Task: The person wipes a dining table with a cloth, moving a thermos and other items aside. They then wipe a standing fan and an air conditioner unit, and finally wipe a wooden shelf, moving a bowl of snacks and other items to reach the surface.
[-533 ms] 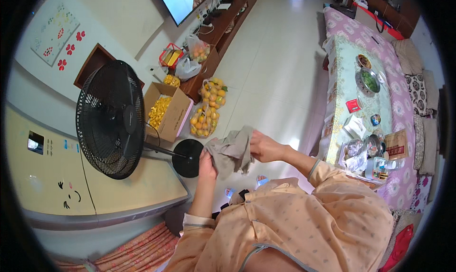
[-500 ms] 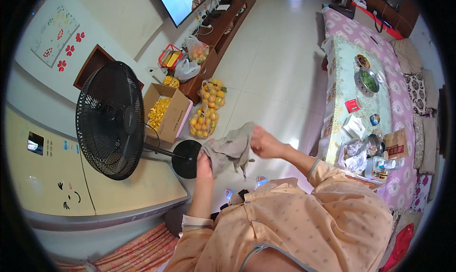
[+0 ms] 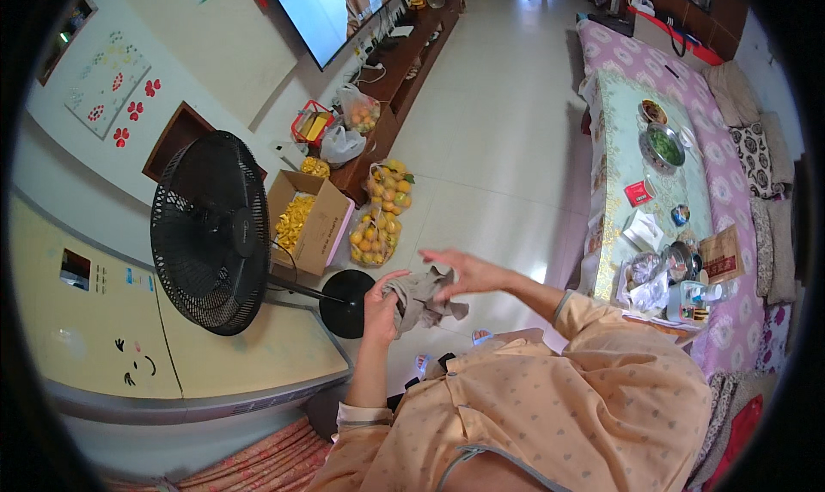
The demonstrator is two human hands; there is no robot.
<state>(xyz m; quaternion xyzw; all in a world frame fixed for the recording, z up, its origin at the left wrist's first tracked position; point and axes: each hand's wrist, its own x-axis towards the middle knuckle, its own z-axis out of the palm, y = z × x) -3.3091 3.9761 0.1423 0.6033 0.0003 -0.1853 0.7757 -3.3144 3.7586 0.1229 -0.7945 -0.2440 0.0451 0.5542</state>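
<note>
A crumpled grey cloth [image 3: 423, 301] hangs in front of me, bunched up, with its lower edge drooping loosely. My left hand [image 3: 381, 310] is closed around its left side. At its right, my right hand [image 3: 471, 274] has its fingers stretched out and apart; the lower fingers are at the cloth's edge, and whether they touch it I cannot tell. Left of my hands stands a black pedestal fan [image 3: 210, 234], its round base [image 3: 345, 305] just behind my left hand.
A cardboard box [image 3: 318, 226] of yellow pieces and bags of yellow-orange fruit [image 3: 375, 237] sit on the floor ahead. A pale yellow refrigerator [image 3: 249, 342] lies at left. To the right, a long table [image 3: 614, 148] holds bowls and packages beside a pink-covered sofa [image 3: 726, 178].
My right hand has let go of the cloth and its fingers have spread. The cloth, stretched between both hands before, is now bunched at my left hand.
</note>
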